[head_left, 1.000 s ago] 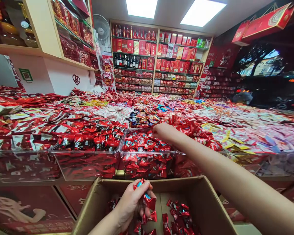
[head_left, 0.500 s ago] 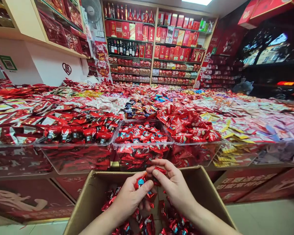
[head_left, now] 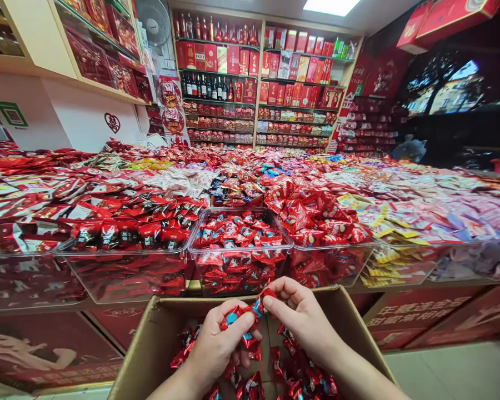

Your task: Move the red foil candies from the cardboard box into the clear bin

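Observation:
Over an open cardboard box point(head_left: 137, 339), my left hand point(head_left: 219, 339) is closed around a few red-and-blue wrapped candies point(head_left: 232, 318). My right hand point(head_left: 302, 311) pinches another wrapped candy point(head_left: 259, 306) of the same kind between thumb and fingers, right beside the left fingertips. More such candies point(head_left: 302, 378) lie loose on the bottom of the box, partly hidden by my hands and forearms. Just beyond the box stands a clear plastic bin point(head_left: 239, 250) filled with matching red-and-blue candies.
Left of that bin is one with red-and-black packets point(head_left: 127, 236); right of it, larger red packets point(head_left: 316, 219). Yellow packets point(head_left: 389, 222) lie farther right. Bins heaped with sweets spread back to shelves of bottles and red boxes point(head_left: 233, 58). A printed counter front point(head_left: 425, 314) stands below.
My right hand has drawn a candy up against the left hand's bunch, its wrapper now showing more clearly. The left hand has shifted slightly. The view has tilted a little.

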### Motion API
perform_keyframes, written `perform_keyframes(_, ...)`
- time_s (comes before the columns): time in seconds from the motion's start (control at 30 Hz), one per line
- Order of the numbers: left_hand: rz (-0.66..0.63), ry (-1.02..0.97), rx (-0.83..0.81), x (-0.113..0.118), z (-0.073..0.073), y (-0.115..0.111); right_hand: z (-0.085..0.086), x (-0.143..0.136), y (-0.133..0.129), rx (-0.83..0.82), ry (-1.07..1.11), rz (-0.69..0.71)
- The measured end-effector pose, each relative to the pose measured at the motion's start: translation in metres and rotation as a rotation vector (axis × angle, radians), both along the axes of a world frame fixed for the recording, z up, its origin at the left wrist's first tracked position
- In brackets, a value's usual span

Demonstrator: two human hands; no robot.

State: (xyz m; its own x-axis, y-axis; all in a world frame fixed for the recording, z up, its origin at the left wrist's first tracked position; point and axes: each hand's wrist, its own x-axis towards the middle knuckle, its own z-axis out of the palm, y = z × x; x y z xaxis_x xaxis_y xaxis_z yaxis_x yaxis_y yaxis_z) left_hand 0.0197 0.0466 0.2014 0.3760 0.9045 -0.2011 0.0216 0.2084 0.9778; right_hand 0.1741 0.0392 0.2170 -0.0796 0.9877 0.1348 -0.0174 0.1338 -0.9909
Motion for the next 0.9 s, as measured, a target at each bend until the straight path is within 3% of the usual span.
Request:
perform_keyframes(0.1, -0.01, -0.048, 0.002, -0.006, 0.001, 0.002, 0.006, 0.006, -0.001, 0.149, -0.097, 0.132)
perform_keyframes(0.2, -0.014, -0.114, 0.004, -0.011, 0.006, 0.002, 0.02, 0.01, 0.0, 0.404, -0.382, 0.223)
perform_keyframes(0.3, 0.041, -0.182, 0.053, -0.012, 0.01, 0.001, 0.046, 0.01, 0.011, 0.668, -0.613, 0.127)
perform_keyframes(0.37, 0.077, -0.192, 0.067, -0.01, 0.011, 0.001, 0.068, 0.009, 0.028, 0.79, -0.81, -0.039)
perform_keyframes(0.43, 0.092, -0.188, 0.062, -0.009, 0.009, 0.001, 0.089, 0.007, 0.053, 0.781, -1.127, -0.243)
perform_keyframes(0.5, 0.094, -0.182, 0.055, -0.008, 0.007, 0.002, 0.104, 0.004, 0.083, 0.681, -1.402, -0.357)
perform_keyframes(0.6, 0.096, -0.15, 0.064, -0.008, 0.003, 0.003, 0.113, -0.004, 0.127, 0.574, -1.565, -0.278)
perform_keyframes(0.7, 0.085, -0.107, 0.074, -0.009, 0.0, 0.004, 0.108, -0.015, 0.156, 0.466, -1.671, -0.173)
perform_keyframes(0.9, 0.071, -0.102, 0.098, -0.008, -0.003, 0.005, 0.095, -0.029, 0.17, 0.315, -1.748, -0.052)
